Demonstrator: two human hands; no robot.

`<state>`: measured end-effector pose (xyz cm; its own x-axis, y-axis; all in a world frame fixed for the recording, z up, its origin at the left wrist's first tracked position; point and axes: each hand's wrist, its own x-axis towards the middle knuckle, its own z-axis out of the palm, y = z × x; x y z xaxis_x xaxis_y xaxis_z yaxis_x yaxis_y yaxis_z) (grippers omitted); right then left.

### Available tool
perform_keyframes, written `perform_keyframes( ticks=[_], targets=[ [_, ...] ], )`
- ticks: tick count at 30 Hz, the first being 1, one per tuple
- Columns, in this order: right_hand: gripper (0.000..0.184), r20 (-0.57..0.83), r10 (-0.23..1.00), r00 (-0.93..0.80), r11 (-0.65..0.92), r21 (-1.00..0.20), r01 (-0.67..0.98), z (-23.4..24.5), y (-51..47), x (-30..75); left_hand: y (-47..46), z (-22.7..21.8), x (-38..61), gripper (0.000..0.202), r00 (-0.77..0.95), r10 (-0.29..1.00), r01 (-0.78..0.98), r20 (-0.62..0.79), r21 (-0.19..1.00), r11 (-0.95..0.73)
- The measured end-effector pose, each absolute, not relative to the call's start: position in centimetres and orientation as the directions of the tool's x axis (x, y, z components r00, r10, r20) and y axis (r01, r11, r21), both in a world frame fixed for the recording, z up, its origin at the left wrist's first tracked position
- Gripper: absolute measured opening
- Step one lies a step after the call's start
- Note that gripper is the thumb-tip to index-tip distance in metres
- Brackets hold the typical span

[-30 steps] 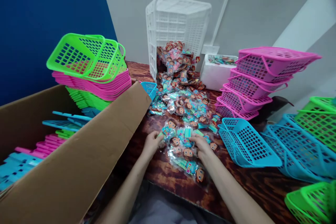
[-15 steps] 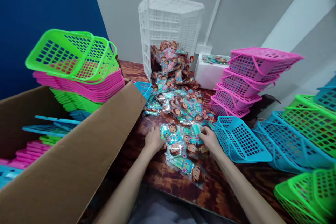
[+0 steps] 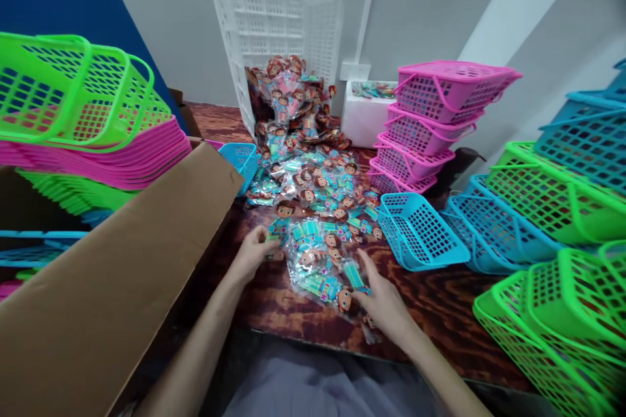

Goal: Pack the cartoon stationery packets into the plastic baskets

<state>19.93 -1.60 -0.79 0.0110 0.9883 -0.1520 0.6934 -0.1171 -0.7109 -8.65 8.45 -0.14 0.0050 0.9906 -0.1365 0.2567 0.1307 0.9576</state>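
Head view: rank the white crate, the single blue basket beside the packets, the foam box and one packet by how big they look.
1. white crate
2. blue basket, though it sits nearer than the foam box, so this order is unsure
3. foam box, partly hidden
4. packet, clearly smallest

Tight working pocket, hemmed in on three sides.

The cardboard flap [image 3: 122, 260] walled off the left, leaning in just beside the left hand [image 3: 252, 254]. The blue basket [image 3: 420, 234] closed the right, with green baskets [image 3: 552, 319] crowding the near corner beyond it. Ahead, the heap of packets [image 3: 313, 176] ran unbroken back to the tipped white crate [image 3: 278, 19], leaving no bare way forward. Open wood showed only along the table edge [image 3: 440, 303]: a strip between the right hand [image 3: 384, 303] and the blue basket, and a narrower one by the flap. Above the heap the air stood clear.
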Motion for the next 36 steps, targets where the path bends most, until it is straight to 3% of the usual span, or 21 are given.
perform_keyframes(
  ticks=[3, 5, 7, 10, 13, 17, 21, 25, 30, 36],
  targets=[
    [0.08, -0.255, 0.967, 0.03, -0.255, -0.944, 0.209, -0.6, -2.4, 21.5, 5.5, 0.9, -9.0, 0.044, 0.111, 0.984, 0.148, -0.136, 0.982, 0.119],
    [0.077, -0.331, 0.944, -0.009, -0.331, -0.942, -0.053, -0.6, -3.0, 22.3, 3.5, 1.4, -8.9, 0.048, 0.216, 0.964, 0.129, -0.152, 0.984, 0.126],
    [0.068, -0.369, 0.929, -0.017, -0.368, -0.921, -0.131, -0.7, -3.2, 23.1, 1.7, 1.9, -8.6, 0.046, 0.327, 0.937, 0.238, -0.122, 0.97, 0.043],
    [0.043, -0.276, 0.961, 0.011, -0.276, -0.961, 0.002, -0.5, -3.0, 23.9, -0.6, 2.9, -7.7, 0.048, 0.497, 0.868, 0.517, -0.013, 0.808, -0.284],
    [0.033, -0.157, 0.987, 0.016, -0.158, -0.975, 0.159, 0.4, -2.3, 23.6, -2.0, 3.5, -6.6, 0.055, 0.626, 0.78, 0.623, 0.019, 0.589, -0.515],
    [0.028, -0.111, 0.992, -0.052, -0.095, -0.964, 0.247, 1.3, -2.0, 22.3, -3.0, 2.5, -6.2, 0.037, 0.682, 0.731, 0.674, -0.025, 0.41, -0.615],
    [0.017, -0.109, 0.988, -0.112, -0.033, -0.845, 0.533, 1.3, -2.8, 22.1, -3.9, 1.6, -7.1, 0.037, 0.637, 0.771, 0.746, -0.005, 0.255, -0.615],
    [0.016, -0.1, 0.985, -0.141, 0.013, -0.77, 0.638, 1.4, -3.4, 21.8, -4.8, 1.0, -7.9, 0.045, 0.51, 0.86, 0.83, -0.027, 0.279, -0.483],
    [0.024, -0.032, 0.97, -0.24, 0.144, -0.72, 0.679, 2.4, -2.7, 17.5, -5.3, -0.4, -7.1, 0.013, 0.495, 0.869, 0.821, -0.01, 0.334, -0.464],
    [0.022, -0.188, 0.891, -0.413, 0.259, -0.538, 0.803, 2.4, -2.6, 14.4, -5.2, -0.7, -6.1, 0.021, 0.487, 0.859, 0.739, 0.16, 0.448, -0.503]
  ],
)
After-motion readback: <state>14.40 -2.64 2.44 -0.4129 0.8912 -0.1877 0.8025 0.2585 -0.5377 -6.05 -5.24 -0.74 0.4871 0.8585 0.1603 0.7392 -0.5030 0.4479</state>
